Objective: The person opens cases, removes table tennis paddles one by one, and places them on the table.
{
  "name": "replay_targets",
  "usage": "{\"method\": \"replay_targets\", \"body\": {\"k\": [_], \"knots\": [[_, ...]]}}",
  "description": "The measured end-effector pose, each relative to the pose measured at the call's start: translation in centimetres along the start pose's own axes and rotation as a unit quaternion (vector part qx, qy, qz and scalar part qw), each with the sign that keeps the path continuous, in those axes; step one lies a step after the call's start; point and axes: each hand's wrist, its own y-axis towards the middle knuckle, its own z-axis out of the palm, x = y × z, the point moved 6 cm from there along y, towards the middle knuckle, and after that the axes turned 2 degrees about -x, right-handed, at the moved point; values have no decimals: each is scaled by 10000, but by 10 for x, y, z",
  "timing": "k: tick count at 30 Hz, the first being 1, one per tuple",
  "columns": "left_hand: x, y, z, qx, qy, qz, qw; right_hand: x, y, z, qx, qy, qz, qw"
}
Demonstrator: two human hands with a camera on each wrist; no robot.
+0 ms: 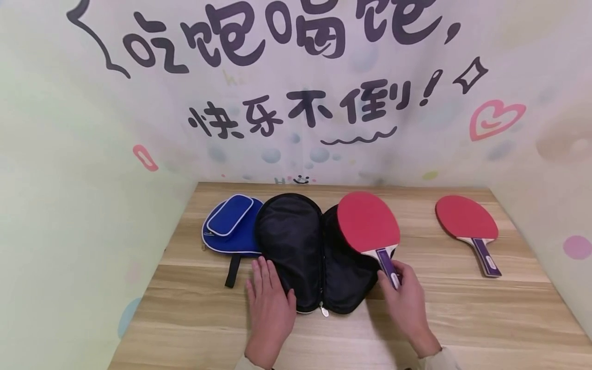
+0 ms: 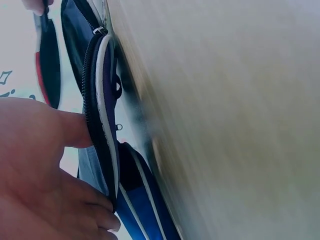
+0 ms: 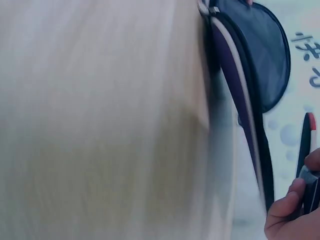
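Observation:
A paddle case lies unfolded, its black lining (image 1: 289, 246) facing up. My left hand (image 1: 270, 308) rests with extended fingers on the lower left edge of the case. The left wrist view shows its thumb and fingers (image 2: 90, 200) touching the zippered rim (image 2: 102, 110). My right hand (image 1: 407, 298) grips a table tennis paddle (image 1: 368, 222) by its purple handle, red face up. This paddle is above the right half of the case and hides part of it. In the right wrist view, the right hand (image 3: 295, 210) pinches the handle beside the case (image 3: 245, 100).
A second red paddle (image 1: 467, 218) lies on the wooden table (image 1: 208, 318) at the right. Left of the black lining is a blue case part (image 1: 245, 234) with a white-edged pocket (image 1: 230, 215) and a black strap (image 1: 233, 271). A printed wall (image 1: 296, 159) stands behind.

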Motion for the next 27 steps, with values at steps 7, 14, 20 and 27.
{"method": "replay_targets", "body": {"k": [7, 14, 20, 27], "knots": [[3, 0, -6, -20, -51, -49, 10000, -15, 34, -35, -152, -280, 292, 9991], [4, 0, -13, -145, -93, 20, 9998, -57, 87, -74, 257, -1077, 714, 9913], [4, 0, -15, -241, -38, 139, 9996, -110, 124, -111, 546, -1583, 1284, 9775], [2, -5, -14, -267, -156, 216, 9993, -141, 136, -132, 729, -1946, 1373, 9685]]}}
